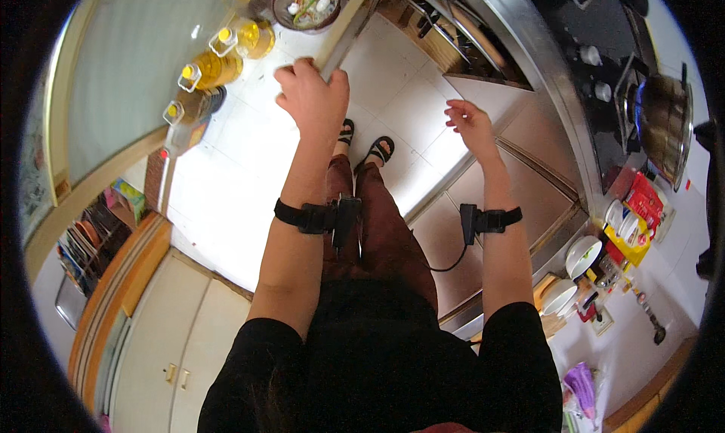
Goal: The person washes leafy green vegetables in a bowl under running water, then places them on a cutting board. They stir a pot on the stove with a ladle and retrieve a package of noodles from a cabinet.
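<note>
My left hand (pixel 314 96) is at the near end of a long pale door edge (pixel 352 28), its thumb on one side and its fingers curled on the other. The hand hides that end. My right hand (pixel 471 128) hangs over the tiled floor (pixel 376 76), in front of the cabinet fronts, with its fingers loosely bent and nothing held. A pulled-out drawer (pixel 487 81) with metal rails lies beyond it. Both forearms wear black straps with small devices (pixel 345 220).
Several cooking oil bottles (pixel 212 69) and a bowl of garlic and green stalks (pixel 306 5) stand at left. On the right, a pot (pixel 662 121) sits over a blue flame on the gas stove (pixel 595 42). White bowls (pixel 583 256) and food packets (pixel 645 203) line the counter.
</note>
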`<state>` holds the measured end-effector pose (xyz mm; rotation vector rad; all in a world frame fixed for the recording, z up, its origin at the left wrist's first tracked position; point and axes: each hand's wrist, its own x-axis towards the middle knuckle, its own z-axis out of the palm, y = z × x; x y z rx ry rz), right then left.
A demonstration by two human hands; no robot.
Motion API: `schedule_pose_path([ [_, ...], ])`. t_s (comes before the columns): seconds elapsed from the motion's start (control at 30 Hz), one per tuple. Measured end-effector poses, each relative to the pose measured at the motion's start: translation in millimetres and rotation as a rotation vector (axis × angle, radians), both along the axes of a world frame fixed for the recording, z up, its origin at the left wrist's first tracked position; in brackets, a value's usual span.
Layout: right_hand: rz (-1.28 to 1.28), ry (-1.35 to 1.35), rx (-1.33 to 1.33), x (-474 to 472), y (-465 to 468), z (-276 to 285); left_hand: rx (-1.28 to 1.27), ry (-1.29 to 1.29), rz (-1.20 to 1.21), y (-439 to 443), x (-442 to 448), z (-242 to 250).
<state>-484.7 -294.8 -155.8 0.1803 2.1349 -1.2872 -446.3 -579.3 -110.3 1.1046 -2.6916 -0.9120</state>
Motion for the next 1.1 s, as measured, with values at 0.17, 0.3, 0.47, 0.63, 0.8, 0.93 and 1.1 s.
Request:
schedule_pose_path([
  [0.17, 0.006, 0.046, 0.008, -28.0, -2.8, -29.1, -0.311, 0.373, 0.025, 5.5, -7.5, -13.2],
  [0.3, -0.014, 0.074, -0.023, -47.5, 2.0, -52.5, -0.192, 0.609, -0.054, 42.3, -13.7, -39.9],
  [0.47, -0.059, 0.128, 0.052, -72.6, 8.7, -84.1, 0.252, 0.496, -0.142, 77.9, -19.4, -96.2],
  [0.63, 0.317, 0.703, 0.893, -86.8, 26.4, -89.1, 0.435, 0.294, -0.137, 92.8, -22.3, -146.0],
  [0.8, 0.728, 0.623, 1.767, -98.0, 48.7, -74.6, 0.503, 0.229, -0.167, 112.4, -27.4, -168.8],
  [0.93, 0.762, 0.694, 1.609, -66.1, 42.4, -68.8, 0.646, 0.223, -0.178, 126.3, -33.1, -171.6],
  [1.1, 0.633, 0.610, 1.338, 31.1, 22.3, -64.8, 0.671, 0.268, -0.229, 135.9, -38.0, -178.5],
])
